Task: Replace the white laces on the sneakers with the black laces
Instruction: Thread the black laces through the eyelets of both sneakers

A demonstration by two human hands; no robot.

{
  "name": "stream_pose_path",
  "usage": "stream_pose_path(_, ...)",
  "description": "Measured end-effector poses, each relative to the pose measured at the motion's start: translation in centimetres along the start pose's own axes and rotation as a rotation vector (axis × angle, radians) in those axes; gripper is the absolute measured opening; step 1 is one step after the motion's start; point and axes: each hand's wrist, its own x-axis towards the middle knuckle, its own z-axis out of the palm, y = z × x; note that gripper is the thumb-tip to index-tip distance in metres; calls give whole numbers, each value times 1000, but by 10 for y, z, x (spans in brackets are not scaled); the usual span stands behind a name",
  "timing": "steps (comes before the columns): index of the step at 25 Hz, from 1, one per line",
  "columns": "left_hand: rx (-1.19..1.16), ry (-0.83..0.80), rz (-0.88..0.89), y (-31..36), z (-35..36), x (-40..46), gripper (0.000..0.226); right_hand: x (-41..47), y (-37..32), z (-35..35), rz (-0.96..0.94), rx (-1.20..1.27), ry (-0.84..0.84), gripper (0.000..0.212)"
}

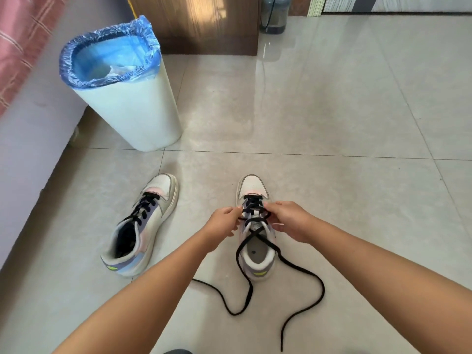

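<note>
2 sneakers sit on the tiled floor [332, 111] before you, toes pointing away, and both of your hands are at the one on the right. That right sneaker [256, 226] lies with its long axis running straight out from your body, heel nearest you, so the eyelet rows flank your fingers evenly. Your left hand [224, 222] pinches at the eyelets on the shoe's left side; your right hand [286, 219] does the same on its right side, fingers curled onto the black lace [255, 213]. Neither hand is nearer: they mirror each other across the tongue. From the upper eyelets the lace's 2 free ends cross once over the shoe's opening and trail back toward you along the floor, 1 looping off to the left, 1 curling away to the right. By the look of it, your next pull should run back along the shoe's axis, toward your body.

The left sneaker [141, 226], well apart and angled slightly, already carries 1 black lace, with no hand on it. No white lace shows anywhere. 1 white bin [132, 106] with a blue liner stands beyond it, by a bed's edge [30, 103].
</note>
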Motion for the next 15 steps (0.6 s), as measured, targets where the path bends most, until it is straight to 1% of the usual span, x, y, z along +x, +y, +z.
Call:
stream_pose_path(2,245,-43,-12,9,-4,3,32,0,-7,0,-11,-313,-1,19)
stream_pose_path(3,338,-47,24,13,-3,4,30,-1,-9,1,-31,-397,-3,20)
stream_pose_path(4,374,-54,51,15,-1,3,28,-2,-9,1,-46,-416,-5,21)
stream_pose_path(5,319,-66,52,16,2,2,27,-2,-7,1,-41,-366,-7,23)
stream_pose_path(6,149,-82,21,15,3,1,26,-3,-4,1,-10,-244,-5,23)
stream_pose_path(8,-337,-103,-27,8,8,-3,26,-5,3,-2,55,90,-10,22)
stream_pose_path(9,-525,-90,-22,4,11,-4,26,-6,7,-4,65,229,-8,22)
stream_pose_path(10,-647,-68,-10,1,15,-6,26,-8,10,-5,66,322,-3,22)
stream_pose_path(12,-747,-12,-2,-4,23,-10,26,-10,15,-4,52,389,5,21)
stream_pose_path(13,-729,26,-10,-4,24,-11,25,-9,15,-3,40,377,11,21)
stream_pose_path(14,-664,57,-24,-2,22,-10,24,-9,13,-2,30,324,24,20)
stream_pose_path(15,-551,73,-47,1,16,-9,24,-8,10,-2,16,208,41,19)
